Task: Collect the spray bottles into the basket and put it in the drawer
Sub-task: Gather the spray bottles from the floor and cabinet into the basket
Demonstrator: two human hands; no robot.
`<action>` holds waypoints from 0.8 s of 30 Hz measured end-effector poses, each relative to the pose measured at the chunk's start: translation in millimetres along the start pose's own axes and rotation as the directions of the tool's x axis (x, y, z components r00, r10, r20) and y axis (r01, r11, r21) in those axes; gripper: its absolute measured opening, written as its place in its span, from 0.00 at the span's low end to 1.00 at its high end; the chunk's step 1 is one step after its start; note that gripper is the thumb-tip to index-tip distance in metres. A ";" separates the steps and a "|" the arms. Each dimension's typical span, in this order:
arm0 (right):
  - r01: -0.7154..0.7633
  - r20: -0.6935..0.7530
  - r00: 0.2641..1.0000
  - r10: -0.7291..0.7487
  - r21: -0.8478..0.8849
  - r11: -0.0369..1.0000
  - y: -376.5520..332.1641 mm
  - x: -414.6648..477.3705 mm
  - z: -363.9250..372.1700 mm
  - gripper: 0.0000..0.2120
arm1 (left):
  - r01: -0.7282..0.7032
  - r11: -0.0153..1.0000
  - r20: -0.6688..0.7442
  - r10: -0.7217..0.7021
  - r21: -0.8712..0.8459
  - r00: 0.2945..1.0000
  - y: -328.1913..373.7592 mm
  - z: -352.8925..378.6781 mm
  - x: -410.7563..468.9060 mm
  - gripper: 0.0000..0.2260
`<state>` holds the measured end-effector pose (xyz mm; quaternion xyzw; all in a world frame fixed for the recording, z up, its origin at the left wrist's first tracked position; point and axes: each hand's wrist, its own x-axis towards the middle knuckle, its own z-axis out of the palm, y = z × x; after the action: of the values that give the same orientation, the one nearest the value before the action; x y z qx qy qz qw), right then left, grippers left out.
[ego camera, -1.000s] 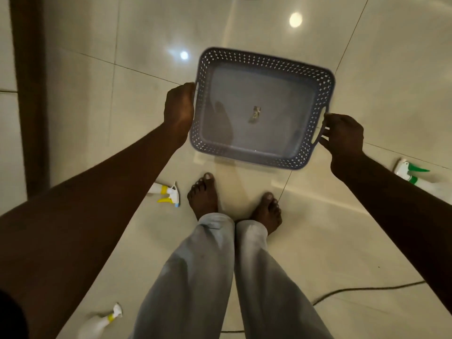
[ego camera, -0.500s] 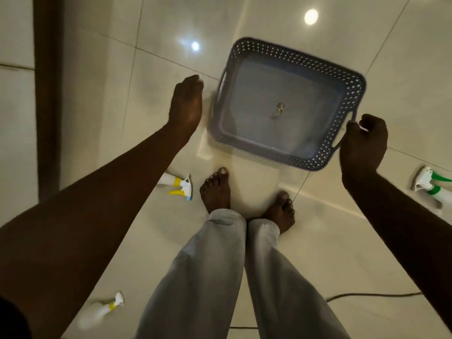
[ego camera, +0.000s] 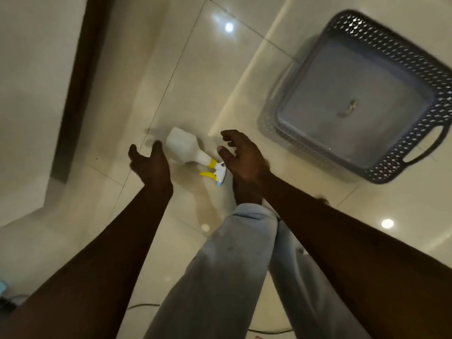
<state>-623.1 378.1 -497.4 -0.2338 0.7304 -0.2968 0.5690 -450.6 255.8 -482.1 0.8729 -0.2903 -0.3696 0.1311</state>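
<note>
Spray bottle (ego camera: 182,149), white plastic with yellow trigger, is lying left of the grey perforated plastic basket (ego camera: 318,154).
Left hand (ego camera: 150,165) and right hand (ego camera: 242,157) are flanking it, open, gripping nothing; a hasty grab is risking skidding it across glossy tile (ego camera: 195,69), which is lying open toward the basket.

The left hand (ego camera: 150,165) and the right hand (ego camera: 242,157) hover over the tiled floor (ego camera: 195,69), fingers loosely spread, holding nothing. Between them a white spray bottle (ego camera: 183,148) lies on its side, its yellow trigger just beside the right hand. The grey basket (ego camera: 391,57) sits well right of that hand.
</note>
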 end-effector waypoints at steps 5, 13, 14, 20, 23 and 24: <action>-0.066 0.268 0.958 0.100 -0.132 0.989 -2.0 42.2 47.2 0.28 | 0.302 0.935 0.346 -0.226 -0.186 0.911 -2.8 11.8 -11.2 0.19; -0.114 0.126 0.985 0.117 -0.032 0.993 -21.4 6.8 0.7 0.29 | 0.161 0.981 0.462 -0.094 -0.107 0.882 49.5 33.2 -66.2 0.16; -0.115 0.091 0.989 0.113 0.017 0.993 -25.7 -3.6 -12.2 0.31 | 0.147 0.987 0.495 -0.094 -0.070 0.864 59.0 35.2 -76.6 0.17; -0.142 -0.034 0.988 0.154 0.228 0.963 -53.7 -53.5 -97.1 0.44 | 0.081 0.986 0.678 -0.158 0.144 0.718 116.6 62.0 -143.5 0.25; -0.110 -0.149 0.975 0.165 0.322 0.940 -60.1 -64.8 -135.9 0.40 | 0.037 0.969 0.753 -0.214 0.245 0.623 136.2 83.0 -174.2 0.27; -0.127 -0.174 0.962 0.209 0.391 0.912 -60.8 -66.1 -149.2 0.38 | 0.018 0.965 0.775 -0.221 0.262 0.592 141.6 91.4 -184.7 0.26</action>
<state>-751.6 404.5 -382.8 -0.0234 0.7337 -0.4043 0.5455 -677.6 253.1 -377.5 0.6419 -0.2987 -0.6926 -0.1379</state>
